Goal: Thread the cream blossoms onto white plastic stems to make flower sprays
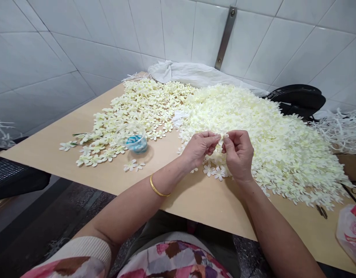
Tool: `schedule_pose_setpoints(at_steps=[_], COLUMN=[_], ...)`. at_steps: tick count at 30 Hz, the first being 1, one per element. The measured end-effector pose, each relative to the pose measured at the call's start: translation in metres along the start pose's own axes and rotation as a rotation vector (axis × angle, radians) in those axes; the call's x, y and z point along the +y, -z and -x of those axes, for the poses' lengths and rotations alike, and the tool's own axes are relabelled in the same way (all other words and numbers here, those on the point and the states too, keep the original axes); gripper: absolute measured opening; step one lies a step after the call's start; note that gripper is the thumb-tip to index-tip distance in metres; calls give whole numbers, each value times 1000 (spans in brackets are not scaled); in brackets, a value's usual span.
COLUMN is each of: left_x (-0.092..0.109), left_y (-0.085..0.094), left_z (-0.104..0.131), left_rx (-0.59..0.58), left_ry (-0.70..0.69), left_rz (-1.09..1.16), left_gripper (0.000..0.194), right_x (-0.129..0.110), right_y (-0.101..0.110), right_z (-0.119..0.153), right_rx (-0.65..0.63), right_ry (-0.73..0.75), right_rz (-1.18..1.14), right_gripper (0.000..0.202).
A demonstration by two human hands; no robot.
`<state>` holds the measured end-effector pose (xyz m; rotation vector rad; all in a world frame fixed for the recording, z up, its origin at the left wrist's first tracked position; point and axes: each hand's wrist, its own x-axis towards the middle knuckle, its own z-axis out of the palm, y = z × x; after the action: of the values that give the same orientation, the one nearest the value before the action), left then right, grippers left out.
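Note:
My left hand and my right hand meet above the front of a large heap of pale artificial flowers. Thumb and fingers of both hands are pinched around a small white artificial flower, mostly covered by the fingertips. Below the hands, a few single blossoms lie on the wooden table. Left of my left hand stands a small clear cup with something blue and white in it. Flowers laid out more loosely spread behind and left of the cup.
White plastic sheeting lies along the tiled wall. A black round object and white branching stems stand at the right. Small scissors-like metal snips and a red-and-white plastic bag lie near the right edge. A black mesh chair is at left.

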<state>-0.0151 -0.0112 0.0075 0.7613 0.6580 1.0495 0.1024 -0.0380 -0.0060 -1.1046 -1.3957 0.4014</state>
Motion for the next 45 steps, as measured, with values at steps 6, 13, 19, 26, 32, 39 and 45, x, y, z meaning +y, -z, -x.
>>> schedule_pose_setpoints(at_steps=[6, 13, 19, 26, 32, 39, 45], left_x=[2, 3, 5, 0, 0, 7, 17], left_y=[4, 6, 11, 9, 2, 7, 12], left_z=[-4, -3, -5, -6, 0, 0, -2], left_rx=[-96, -149, -178, -114, -131, -96, -157], left_ry=[151, 74, 129, 88, 43, -168, -92], left_rz=[203, 179, 172, 76, 10, -207, -239], left_gripper=[14, 8, 12, 29, 27, 28, 29], right_x=[8, 6, 5, 6, -3, 7, 6], right_y=[4, 10, 13, 10, 11, 15, 24], right_z=[-2, -8, -13, -9, -8, -13, -17], right_rx=[-88, -157, -273, -167, -50, -223, -353], right_ry=[270, 187, 248, 193, 171, 136, -5], right_rz=[153, 9, -13, 90, 241, 50, -83], right_gripper=[25, 26, 28, 8, 11, 12, 17])
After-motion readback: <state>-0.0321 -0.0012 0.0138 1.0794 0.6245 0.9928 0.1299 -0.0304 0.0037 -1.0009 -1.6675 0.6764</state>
